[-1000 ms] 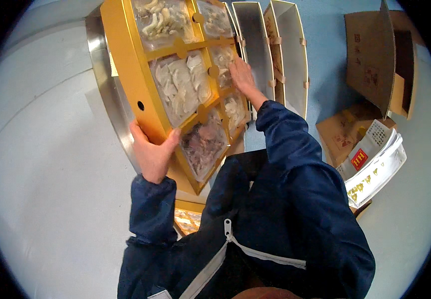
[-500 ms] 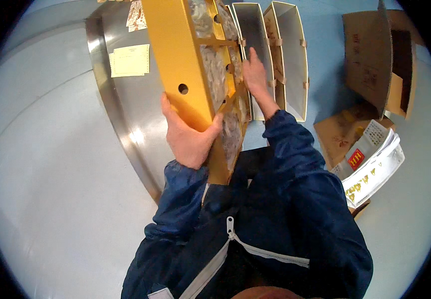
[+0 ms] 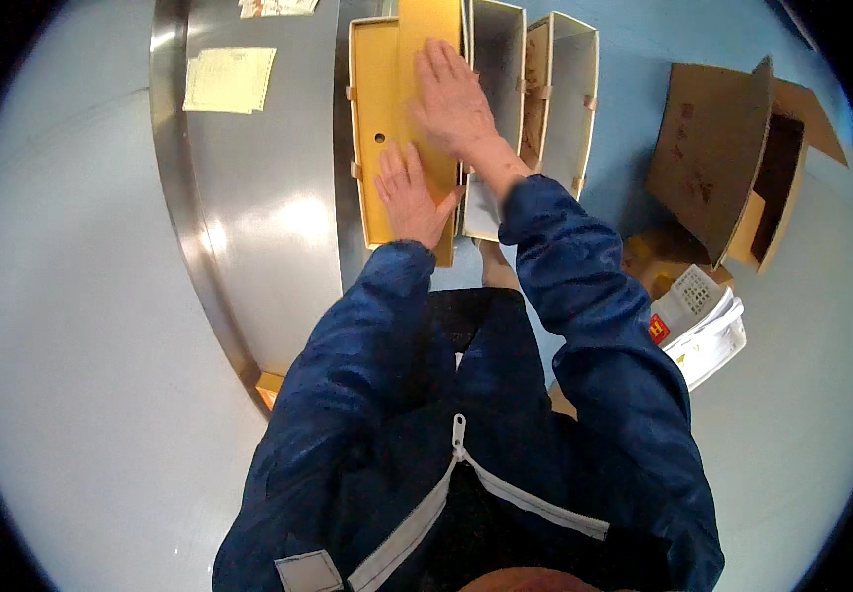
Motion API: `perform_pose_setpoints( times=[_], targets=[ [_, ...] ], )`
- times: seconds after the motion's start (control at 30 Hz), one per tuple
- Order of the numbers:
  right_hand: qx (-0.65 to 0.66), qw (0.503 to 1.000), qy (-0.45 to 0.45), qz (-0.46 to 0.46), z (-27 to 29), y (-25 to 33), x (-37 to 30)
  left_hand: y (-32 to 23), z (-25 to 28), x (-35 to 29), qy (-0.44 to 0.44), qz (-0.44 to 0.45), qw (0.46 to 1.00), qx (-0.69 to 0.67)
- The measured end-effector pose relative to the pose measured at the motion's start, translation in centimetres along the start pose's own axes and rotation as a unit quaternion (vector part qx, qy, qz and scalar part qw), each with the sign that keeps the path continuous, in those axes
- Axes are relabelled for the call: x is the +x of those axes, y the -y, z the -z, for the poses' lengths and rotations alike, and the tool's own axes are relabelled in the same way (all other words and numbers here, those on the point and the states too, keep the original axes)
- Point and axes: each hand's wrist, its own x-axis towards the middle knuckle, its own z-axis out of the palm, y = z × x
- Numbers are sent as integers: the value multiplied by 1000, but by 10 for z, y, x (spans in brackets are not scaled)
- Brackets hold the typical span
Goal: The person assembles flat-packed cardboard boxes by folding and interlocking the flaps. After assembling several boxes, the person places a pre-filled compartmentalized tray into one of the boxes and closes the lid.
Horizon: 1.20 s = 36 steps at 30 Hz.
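A long yellow cardboard insert (image 3: 377, 94) with a small round hole lies inside a cream-rimmed bin (image 3: 354, 59), the leftmost of a row. A raised yellow flap or panel (image 3: 436, 222) runs along its right side and reaches past the bin's near end. My left hand (image 3: 411, 200) lies flat on the yellow cardboard, near end, fingers stretched out. Farther along, my right hand (image 3: 452, 104) is laid on the raised panel, open, its edge slightly blurred. Neither hand grips anything. What the cardboard holds is hidden from above.
To the right stand two more cream-rimmed bins, a middle bin (image 3: 497, 69) and a right bin (image 3: 574, 89). Yellow paper slips (image 3: 229, 79) lie on the steel surface (image 3: 269, 178) at left. An open brown carton (image 3: 708, 148) and a white basket with papers (image 3: 708, 335) are at right.
The yellow cardboard, earlier tilted up with clear-wrapped contents showing, now lies down in the left bin. My left hand has let go of its edge; my right hand has come over onto it.
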Motion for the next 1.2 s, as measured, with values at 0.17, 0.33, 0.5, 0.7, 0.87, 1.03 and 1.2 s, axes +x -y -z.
perform_pose_setpoints(
  times=[0.17,0.33,0.5,0.7,0.87,1.03,1.2],
  targets=[
    [55,969,220,-103,-61,-37,-32,44,-76,-16,70,14,991,110],
    [-83,987,135,2,-79,-38,-55,62,-78,-32,71,13,993,90],
    [49,989,142,11,-43,-20,-42,54,-39,-76,31,30,998,-40],
    [55,961,270,5,-36,-26,-119,96,25,-260,-15,328,940,-88],
    [59,941,333,27,-12,-11,-141,178,42,-471,-156,643,741,-112],
    [50,945,322,-18,-18,15,-153,280,40,-704,-95,771,621,-105],
    [111,924,364,36,-67,156,-222,357,-20,-823,-121,727,658,-157]
  ],
)
